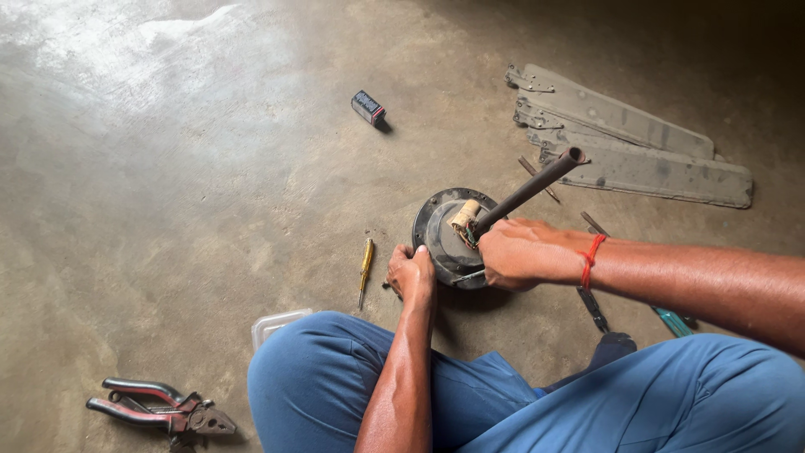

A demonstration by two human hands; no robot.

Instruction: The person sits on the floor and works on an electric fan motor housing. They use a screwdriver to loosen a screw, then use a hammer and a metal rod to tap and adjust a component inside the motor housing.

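Fan motor is lying stripped of its blades while your left hand is gripping its rim and your right hand, closed around a thin tool, is working its still-closed top.

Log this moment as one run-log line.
left hand: grips fan motor rim | right hand: on motor top by rod | floor: yellow screwdriver, pliers

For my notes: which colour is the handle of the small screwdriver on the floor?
Yellow screwdriver, clearest in the head view.
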